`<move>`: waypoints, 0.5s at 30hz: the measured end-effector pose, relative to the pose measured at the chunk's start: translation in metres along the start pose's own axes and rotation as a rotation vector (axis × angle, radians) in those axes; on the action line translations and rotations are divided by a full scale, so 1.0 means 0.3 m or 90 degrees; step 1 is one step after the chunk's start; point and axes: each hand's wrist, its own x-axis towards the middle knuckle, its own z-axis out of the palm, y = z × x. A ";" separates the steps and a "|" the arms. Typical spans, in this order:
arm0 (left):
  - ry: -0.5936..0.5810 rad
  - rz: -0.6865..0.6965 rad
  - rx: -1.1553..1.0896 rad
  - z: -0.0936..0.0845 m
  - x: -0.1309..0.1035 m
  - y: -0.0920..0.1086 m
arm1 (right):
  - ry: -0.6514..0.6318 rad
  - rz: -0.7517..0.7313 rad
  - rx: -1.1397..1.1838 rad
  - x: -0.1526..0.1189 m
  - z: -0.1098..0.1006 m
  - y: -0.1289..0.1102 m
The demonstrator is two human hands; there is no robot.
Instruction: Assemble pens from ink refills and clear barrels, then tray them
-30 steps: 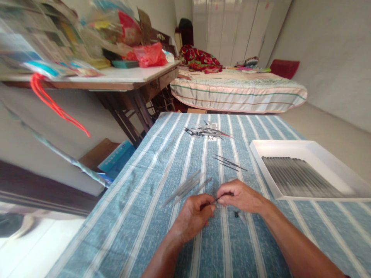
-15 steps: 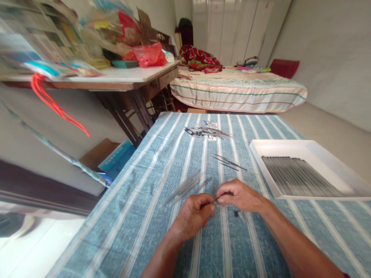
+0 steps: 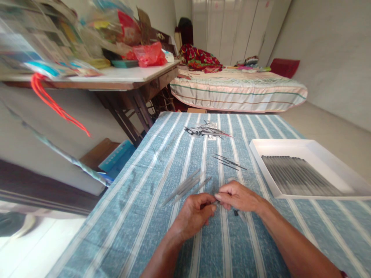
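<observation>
My left hand (image 3: 193, 216) is closed in a pinch near the front of the cloth-covered table. Its fingertips meet those of my right hand (image 3: 240, 197), also pinched. Whatever sits between them is small, thin and mostly hidden by the fingers. Just beyond my left hand lie several slim grey, pen-like tubes (image 3: 185, 186), slanting to the left. Farther off are several thin black sticks (image 3: 228, 163) resembling pen refills. A small black piece (image 3: 235, 212) rests under the right hand, beside a blurred clear strip.
At right stands a shallow white box (image 3: 284, 143) with a row of dark grey rods (image 3: 298, 175) inside. A heap of thin black parts (image 3: 203, 131) lies at the far end of the striped tablecloth (image 3: 130, 216). A cluttered side table (image 3: 121, 83) stands left; a bed (image 3: 237, 88) is behind.
My right hand has turned slightly, its thumb and fingers now drawn closer to my left fingertips. My left hand has barely moved.
</observation>
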 end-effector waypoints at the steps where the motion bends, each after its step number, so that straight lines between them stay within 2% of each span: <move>1: 0.004 0.000 0.001 0.000 0.001 0.000 | 0.004 -0.008 0.005 0.000 -0.003 -0.001; 8: 0.014 -0.004 0.018 0.001 0.003 -0.002 | 0.029 -0.048 0.004 0.001 -0.006 0.001; 15: 0.012 0.004 0.013 0.002 0.003 -0.002 | 0.023 -0.019 0.032 0.000 -0.001 0.008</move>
